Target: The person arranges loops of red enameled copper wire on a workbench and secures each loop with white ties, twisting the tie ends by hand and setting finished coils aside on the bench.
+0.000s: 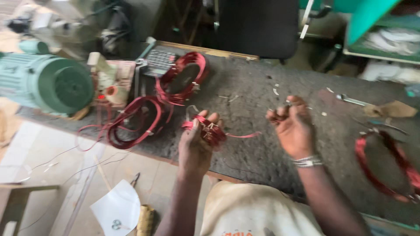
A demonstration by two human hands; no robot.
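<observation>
The left hand [197, 142] is raised over the near edge of the table [262, 144], its fingers curled round a small bundle of red copper winding wire [209, 129]; the fingertips show above the bundle and the thumb presses it from the side, so the grip is firm. A loose red strand [243, 135] runs out of the bundle to the right, toward the right hand [292, 124] but stopping short of it. The right hand hovers just above the table with its fingers bent inward and the tips pinched together near the top; blur hides whether anything small sits between them. A beaded bracelet [307, 161] circles that wrist. To the left of the held bundle lie two larger red wire coils, one near the table's front edge [135, 122] and one further back [181, 78], the latter resting against a grey keypad device [158, 61]. A green electric motor [46, 81] stands at the far left. Another red coil [389, 164] lies at the right end of the table, well apart from both hands, with a metal tool [352, 100] beyond it. On the floor below, a white sheet [118, 209] lies beside pliers [134, 179].
</observation>
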